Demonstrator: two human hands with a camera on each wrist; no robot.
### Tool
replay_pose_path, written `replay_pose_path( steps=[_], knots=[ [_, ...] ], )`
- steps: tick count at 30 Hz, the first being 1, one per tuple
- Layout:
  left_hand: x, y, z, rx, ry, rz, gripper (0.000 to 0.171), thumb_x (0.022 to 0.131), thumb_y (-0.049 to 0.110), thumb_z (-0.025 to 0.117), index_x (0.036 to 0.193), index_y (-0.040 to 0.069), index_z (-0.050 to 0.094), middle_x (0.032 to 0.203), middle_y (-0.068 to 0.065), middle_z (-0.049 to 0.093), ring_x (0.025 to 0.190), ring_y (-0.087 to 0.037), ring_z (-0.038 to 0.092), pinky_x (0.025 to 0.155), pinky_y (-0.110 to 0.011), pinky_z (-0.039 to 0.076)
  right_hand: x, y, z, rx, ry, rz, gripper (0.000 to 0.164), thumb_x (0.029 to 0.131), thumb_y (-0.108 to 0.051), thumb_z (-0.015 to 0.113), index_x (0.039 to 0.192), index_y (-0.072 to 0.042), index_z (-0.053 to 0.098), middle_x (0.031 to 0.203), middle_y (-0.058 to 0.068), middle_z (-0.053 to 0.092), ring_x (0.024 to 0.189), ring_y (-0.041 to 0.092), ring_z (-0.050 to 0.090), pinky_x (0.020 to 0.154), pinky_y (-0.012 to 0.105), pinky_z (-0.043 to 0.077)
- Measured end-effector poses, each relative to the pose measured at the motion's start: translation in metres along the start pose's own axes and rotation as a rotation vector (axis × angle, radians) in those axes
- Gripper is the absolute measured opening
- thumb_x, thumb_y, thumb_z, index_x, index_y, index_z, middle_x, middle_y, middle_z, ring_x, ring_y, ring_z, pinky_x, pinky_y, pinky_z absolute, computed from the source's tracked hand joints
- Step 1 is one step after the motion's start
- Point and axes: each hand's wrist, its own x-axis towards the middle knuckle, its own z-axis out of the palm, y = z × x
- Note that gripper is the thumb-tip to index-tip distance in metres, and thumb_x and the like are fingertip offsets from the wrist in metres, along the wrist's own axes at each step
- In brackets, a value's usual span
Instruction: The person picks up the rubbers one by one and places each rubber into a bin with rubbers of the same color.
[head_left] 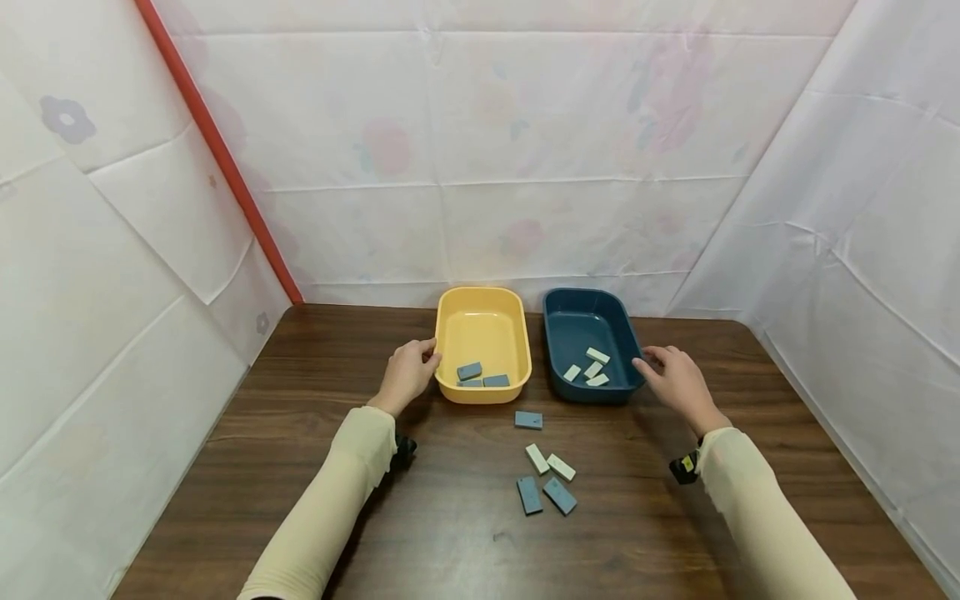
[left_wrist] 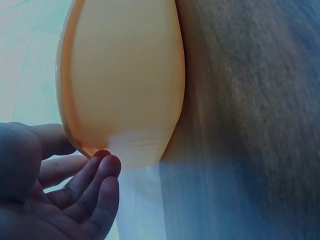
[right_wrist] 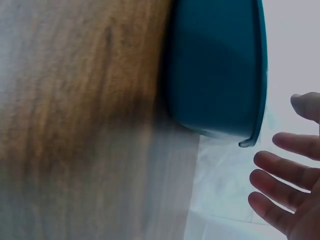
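Left of the head frame's centre, the left hand (head_left: 407, 373) pinches the rim of a yellow plastic tub (head_left: 482, 333) holding three grey-blue tiles (head_left: 469, 371). Below centre, three more grey-blue tiles (head_left: 559, 496) and two cream tiles (head_left: 561, 467) lie loose. Right of centre, a navy plastic tub (head_left: 576, 333) holds four cream tiles; beside its right rim, the right hand (head_left: 678, 385) has its fingers spread.
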Motion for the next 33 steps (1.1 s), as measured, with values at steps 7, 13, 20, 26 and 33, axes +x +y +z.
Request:
replay_pose_path(
  steps=[7, 13, 20, 26, 33],
  knots=[
    [0.000, 0.000, 0.001, -0.001, 0.008, 0.001, 0.043, 0.098, 0.020, 0.058, 0.137, 0.002, 0.055, 0.111, -0.014, 0.067, 0.081, -0.021, 0.059, 0.070, -0.032, 0.049, -0.006, 0.006, 0.005, 0.004, -0.016, 0.057, 0.048, 0.100, -0.031, 0.053, 0.128, 0.008, 0.058, 0.110, 0.025, 0.063, 0.099, 0.037, 0.060, 0.085, 0.053, 0.048],
    [-0.001, 0.001, 0.001, -0.012, 0.027, -0.005, 0.042, 0.097, 0.020, 0.059, 0.136, 0.003, 0.057, 0.110, -0.013, 0.066, 0.084, -0.023, 0.061, 0.072, -0.035, 0.050, -0.010, 0.007, 0.008, 0.023, -0.019, 0.077, 0.049, 0.101, -0.032, 0.051, 0.127, 0.009, 0.057, 0.111, 0.025, 0.063, 0.098, 0.037, 0.061, 0.085, 0.053, 0.049],
    [0.000, 0.001, 0.003, -0.013, 0.049, 0.001, 0.040, 0.097, 0.020, 0.059, 0.134, 0.004, 0.059, 0.109, -0.013, 0.066, 0.092, -0.026, 0.063, 0.080, -0.040, 0.051, -0.014, 0.009, 0.011, 0.029, -0.015, 0.096, 0.046, 0.101, -0.029, 0.051, 0.125, 0.010, 0.059, 0.111, 0.027, 0.063, 0.097, 0.037, 0.062, 0.084, 0.053, 0.050],
    [-0.001, 0.004, 0.003, -0.003, 0.059, 0.011, 0.039, 0.096, 0.021, 0.060, 0.131, 0.003, 0.061, 0.115, -0.015, 0.063, 0.102, -0.030, 0.061, 0.087, -0.044, 0.050, -0.014, 0.008, 0.011, 0.036, -0.032, 0.106, 0.046, 0.102, -0.028, 0.049, 0.127, 0.010, 0.058, 0.118, 0.030, 0.060, 0.104, 0.043, 0.060, 0.088, 0.056, 0.048],
    [-0.005, 0.016, 0.000, -0.009, 0.124, 0.088, 0.031, 0.096, 0.019, 0.059, 0.122, 0.004, 0.068, 0.118, -0.016, 0.065, 0.106, -0.033, 0.056, 0.092, -0.048, 0.046, -0.012, 0.008, 0.013, 0.037, -0.048, 0.121, 0.045, 0.102, -0.027, 0.048, 0.127, 0.010, 0.058, 0.120, 0.031, 0.060, 0.108, 0.044, 0.059, 0.091, 0.057, 0.048]
  ],
)
